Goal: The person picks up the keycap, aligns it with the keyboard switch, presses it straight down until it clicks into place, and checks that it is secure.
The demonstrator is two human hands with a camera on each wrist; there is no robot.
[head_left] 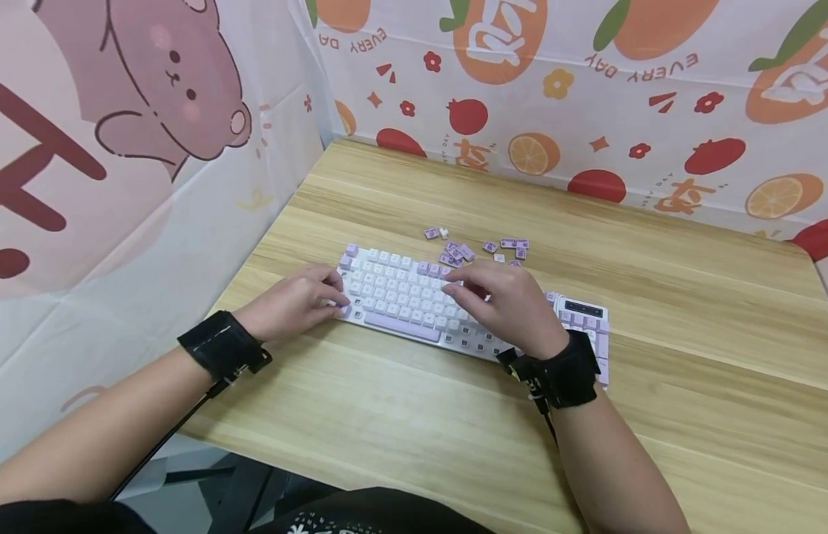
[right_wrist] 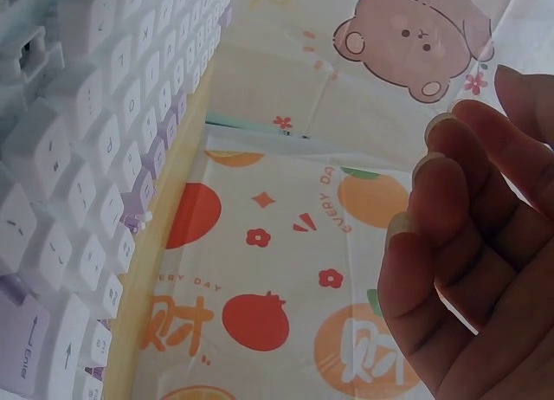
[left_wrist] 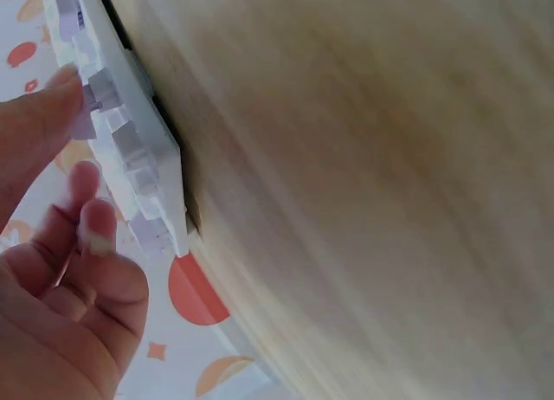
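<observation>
A white and lilac keyboard (head_left: 401,293) lies on the wooden table, some switches bare of keycaps near its front right (head_left: 481,346) and left end. At that left end is my left hand (head_left: 295,300). In the left wrist view, its thumb (left_wrist: 62,93) touches a lilac keycap (left_wrist: 83,125) at the corner, while the curled fingers (left_wrist: 99,227) stay apart from the thumb. Over the keyboard's middle hovers my right hand (head_left: 507,300), thumb and index apart. Nothing shows between its bent fingers (right_wrist: 433,192) in the right wrist view.
Several loose lilac and white keycaps (head_left: 457,252) are scattered behind the keyboard. To its right, partly behind the right wrist, shows a number pad section with a dark display (head_left: 583,308). Printed cloths (head_left: 414,81) hang along the table's back and left sides.
</observation>
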